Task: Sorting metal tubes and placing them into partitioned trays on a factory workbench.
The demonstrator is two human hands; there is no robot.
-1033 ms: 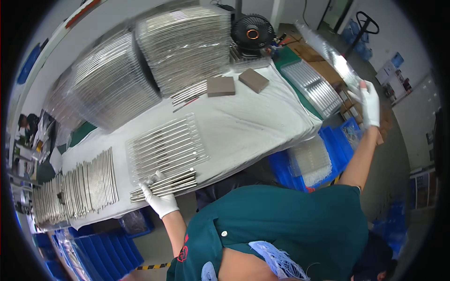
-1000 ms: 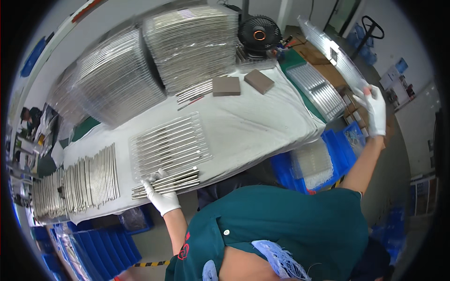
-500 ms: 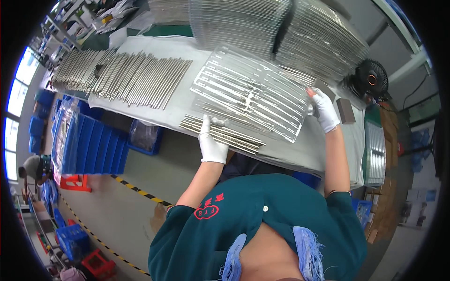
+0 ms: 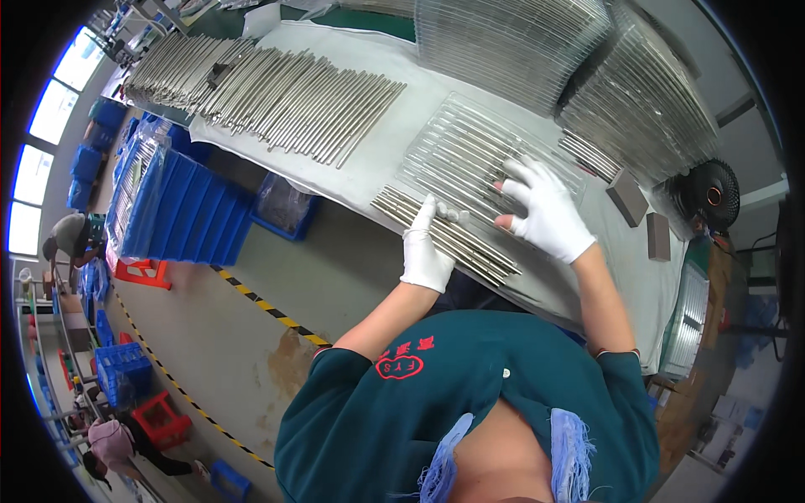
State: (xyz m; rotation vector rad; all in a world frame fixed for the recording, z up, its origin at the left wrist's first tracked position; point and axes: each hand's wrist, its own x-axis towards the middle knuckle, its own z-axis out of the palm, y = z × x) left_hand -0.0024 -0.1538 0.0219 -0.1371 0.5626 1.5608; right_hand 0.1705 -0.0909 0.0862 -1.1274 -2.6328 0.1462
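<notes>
My left hand (image 4: 429, 256), in a white glove with some fingertips bare, is closed around a bundle of thin metal rods (image 4: 490, 261) at the table's near edge. Its thumb lies on top of the bundle. Beyond the rods, a clear plastic tray (image 4: 457, 113) with long parallel grooves lies on the white table cover. Over the tray's right part is my gloved right hand (image 4: 549, 210), fingers spread and holding nothing visible. Shiny lines run along the grooves; I cannot tell how many are rods. The right hand hides part of the tray.
Many loose metal rods (image 4: 310, 105) lie side by side at the table's left. Tall stacks of clear trays (image 4: 511, 50) stand at the back. Two grey-brown blocks (image 4: 627, 198) and a black fan (image 4: 708, 194) are at the right. Blue bins (image 4: 189, 205) stand on the floor at left.
The clear tray, tilted up in my right hand before, now lies flat on the table. My right hand has let go of its edge and moved inward over it. The left hand still grips the rods.
</notes>
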